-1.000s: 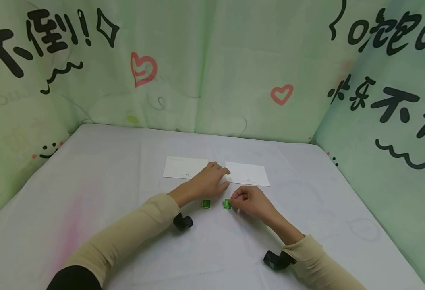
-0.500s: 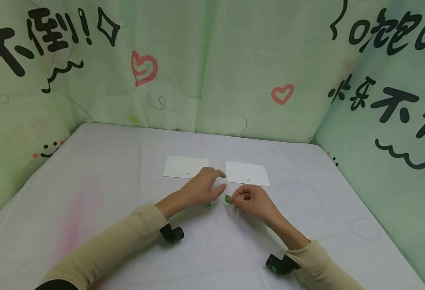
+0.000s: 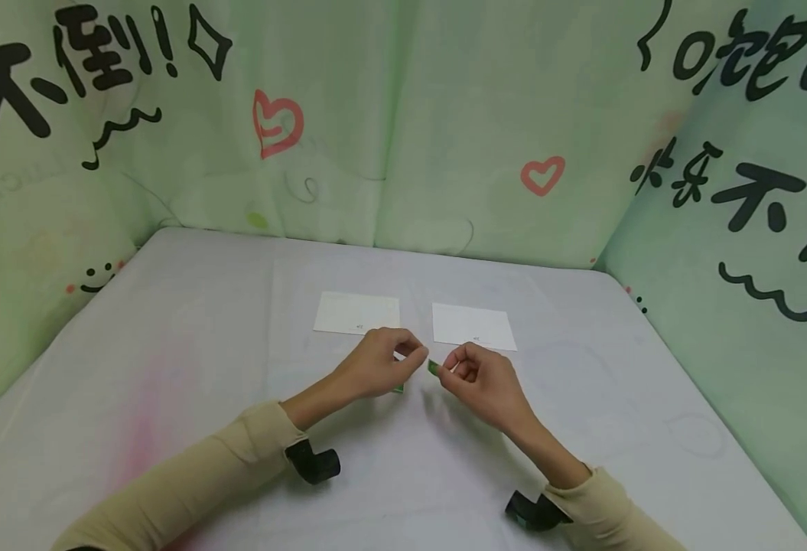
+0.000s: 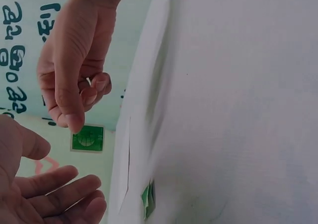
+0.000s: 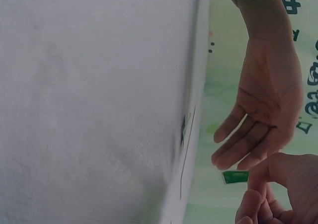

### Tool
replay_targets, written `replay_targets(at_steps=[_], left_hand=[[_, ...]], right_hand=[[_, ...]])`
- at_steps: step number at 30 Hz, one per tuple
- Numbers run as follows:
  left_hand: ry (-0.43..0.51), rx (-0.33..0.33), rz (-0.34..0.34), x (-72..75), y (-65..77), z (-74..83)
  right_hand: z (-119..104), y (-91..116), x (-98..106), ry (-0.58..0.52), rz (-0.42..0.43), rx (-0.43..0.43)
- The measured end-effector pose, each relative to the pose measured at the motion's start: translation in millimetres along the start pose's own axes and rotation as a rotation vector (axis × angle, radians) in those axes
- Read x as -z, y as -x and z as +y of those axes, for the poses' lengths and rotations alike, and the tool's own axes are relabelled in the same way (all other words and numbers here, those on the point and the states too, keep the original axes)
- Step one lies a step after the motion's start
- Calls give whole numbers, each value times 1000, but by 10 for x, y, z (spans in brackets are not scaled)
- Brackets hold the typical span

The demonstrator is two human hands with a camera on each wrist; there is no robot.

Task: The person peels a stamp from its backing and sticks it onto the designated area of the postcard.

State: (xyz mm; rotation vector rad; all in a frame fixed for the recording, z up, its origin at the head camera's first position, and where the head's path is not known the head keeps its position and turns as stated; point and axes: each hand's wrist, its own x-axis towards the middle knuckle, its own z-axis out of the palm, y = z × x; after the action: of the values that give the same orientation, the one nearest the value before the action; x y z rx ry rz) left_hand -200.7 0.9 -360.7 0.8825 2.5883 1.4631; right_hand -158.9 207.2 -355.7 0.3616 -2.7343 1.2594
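A small green stamp (image 3: 434,367) with a pale border is pinched between the thumb and finger of my right hand (image 3: 489,388), lifted off the table. In the left wrist view the printed face of this stamp (image 4: 89,139) shows. My left hand (image 3: 374,364) is close by on the left, its thumb and fingers apart and holding nothing. Below it on the table lies a second green piece (image 3: 399,389), mostly hidden by the hand; the left wrist view shows it as a small layered green stack (image 4: 148,201).
Two white paper rectangles, a left one (image 3: 355,312) and a right one (image 3: 473,325), lie side by side beyond the hands, each with a tiny mark. White cloth (image 3: 238,321) covers the table. Green printed curtains (image 3: 458,115) stand behind and at both sides.
My right hand has picked the stamp up from the table and raised it. My left hand has drawn back from between the papers, left and nearer, towards the stamp.
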Motion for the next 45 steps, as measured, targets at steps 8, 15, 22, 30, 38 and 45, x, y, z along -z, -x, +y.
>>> replay_targets(at_steps=[8,15,22,30,38,45], left_hand=[[124,103,4,23,83,42],[275,142,-38,20,156,128],[372,182,-23,-3,172,183],[399,223,-3,-14,186,189],[448,237,9,-14,192,185],[445,241,13,-15,192,189]], right_hand=[[-64,48,-35,84,110,110],[-98,82,-72,190,222,274],[-124,93,-90,339,314,443],[-114,98,-95,427,360,574],[-106,101,-91,453,349,649],[-103,95,-98,451,341,681]])
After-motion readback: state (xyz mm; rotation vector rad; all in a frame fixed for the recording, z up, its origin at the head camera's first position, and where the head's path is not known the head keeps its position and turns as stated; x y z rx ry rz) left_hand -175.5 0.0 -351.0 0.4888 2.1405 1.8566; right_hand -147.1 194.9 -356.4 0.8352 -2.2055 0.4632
